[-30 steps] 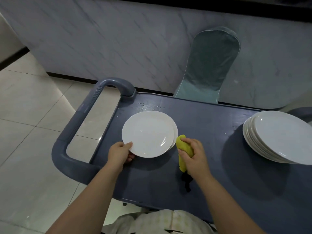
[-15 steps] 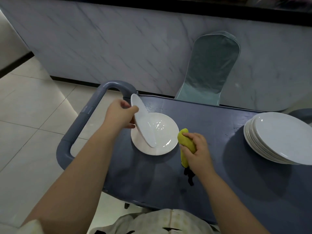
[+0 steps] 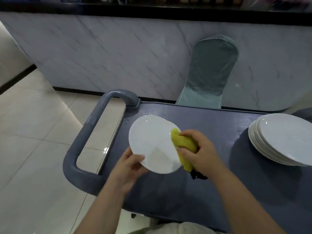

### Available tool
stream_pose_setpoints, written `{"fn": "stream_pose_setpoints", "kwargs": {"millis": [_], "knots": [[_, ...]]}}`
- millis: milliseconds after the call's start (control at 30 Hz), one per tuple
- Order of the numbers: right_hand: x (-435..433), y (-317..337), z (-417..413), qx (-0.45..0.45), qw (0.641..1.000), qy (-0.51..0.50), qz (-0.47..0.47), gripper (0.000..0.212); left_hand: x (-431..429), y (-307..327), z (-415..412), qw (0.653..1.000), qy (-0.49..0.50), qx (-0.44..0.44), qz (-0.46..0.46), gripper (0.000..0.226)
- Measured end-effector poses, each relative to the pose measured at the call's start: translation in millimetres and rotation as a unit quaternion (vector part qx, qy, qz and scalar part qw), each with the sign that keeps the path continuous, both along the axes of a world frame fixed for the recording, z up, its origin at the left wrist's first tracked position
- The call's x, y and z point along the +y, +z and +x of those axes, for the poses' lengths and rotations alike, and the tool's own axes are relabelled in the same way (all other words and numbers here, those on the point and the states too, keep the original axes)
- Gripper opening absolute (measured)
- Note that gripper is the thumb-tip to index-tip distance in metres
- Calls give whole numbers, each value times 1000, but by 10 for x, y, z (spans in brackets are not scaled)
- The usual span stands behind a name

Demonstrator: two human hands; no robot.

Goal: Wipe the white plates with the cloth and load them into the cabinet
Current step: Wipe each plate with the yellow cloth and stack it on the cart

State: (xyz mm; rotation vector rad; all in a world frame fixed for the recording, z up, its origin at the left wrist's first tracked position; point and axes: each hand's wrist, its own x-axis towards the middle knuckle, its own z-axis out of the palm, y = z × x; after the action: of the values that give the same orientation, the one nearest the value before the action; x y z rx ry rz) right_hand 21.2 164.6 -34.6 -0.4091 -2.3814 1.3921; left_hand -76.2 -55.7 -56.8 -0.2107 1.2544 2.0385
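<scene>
Wiping is the step in hand: your left hand (image 3: 130, 166) pinches the white plate (image 3: 152, 141) by its near-left rim, thumb on top, holding it over the left part of the grey cart (image 3: 202, 196). Your right hand (image 3: 202, 154) is clenched round the yellow cloth (image 3: 184, 146), which is pressed to the plate's right edge. Next, I judge, you should sweep the cloth across the face while keeping the rim firm. A stack of plates (image 3: 283, 137) waits at the right — no cabinet is in view.

Pale glossy floor tiles (image 3: 33, 132), grey-veined marble counter front (image 3: 118, 56) (dark top edge), teal-covered chair (image 3: 211, 68) behind blue-grey cart (image 3: 168, 196).
</scene>
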Motion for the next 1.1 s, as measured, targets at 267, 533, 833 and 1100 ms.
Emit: {"fn": "stream_pose_setpoints", "kwargs": {"millis": [267, 533, 833, 1100], "knots": [[-183, -250, 213, -10, 967, 109, 229, 55, 197, 3, 113, 998, 3, 5, 66, 45], [-67, 161, -311, 67, 967, -31, 242, 44, 454, 112, 390, 988, -121, 65, 63, 49], [435, -208, 611, 26, 939, -20, 343, 40, 397, 39, 416, 983, -144, 92, 68, 53], [12, -186, 426, 86, 951, 56, 293, 42, 589, 122, 437, 977, -156, 122, 77, 57]]}}
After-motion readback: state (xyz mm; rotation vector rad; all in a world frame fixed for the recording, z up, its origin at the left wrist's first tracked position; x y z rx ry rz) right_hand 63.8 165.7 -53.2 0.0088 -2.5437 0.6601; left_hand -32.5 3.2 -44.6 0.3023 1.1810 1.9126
